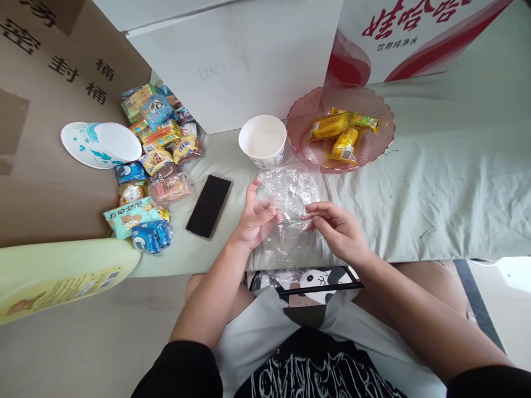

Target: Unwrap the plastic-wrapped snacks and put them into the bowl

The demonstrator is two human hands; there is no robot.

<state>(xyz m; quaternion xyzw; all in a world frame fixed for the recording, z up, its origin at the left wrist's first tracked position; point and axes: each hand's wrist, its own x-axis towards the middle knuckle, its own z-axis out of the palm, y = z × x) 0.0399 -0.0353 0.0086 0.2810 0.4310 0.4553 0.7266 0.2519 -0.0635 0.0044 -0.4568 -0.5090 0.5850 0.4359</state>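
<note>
Between my hands is a clear, crinkled plastic bag [290, 190], its lower part hanging toward the bed's edge. My left hand [256, 218] is closed on the bag's left side, thumb against fingers. On the other side, my right hand [338, 229] pinches the bag's edge between thumb and fingertips. Just behind the bag stands a white paper cup [263, 141], upright. A pink ribbed bowl [384, 138] to its right holds several yellow-wrapped snacks [332, 127]. A black phone [209, 206] lies face up left of my left hand.
Several packaged snacks [157, 149] are heaped at the left, with a tilted white-and-blue paper bowl [102, 145] beside them. White boxes [236, 61] and a brown carton [41, 182] stand behind. A pale yellow jug [62, 271] is at front left. A panda-patterned item [315, 277] lies near my lap.
</note>
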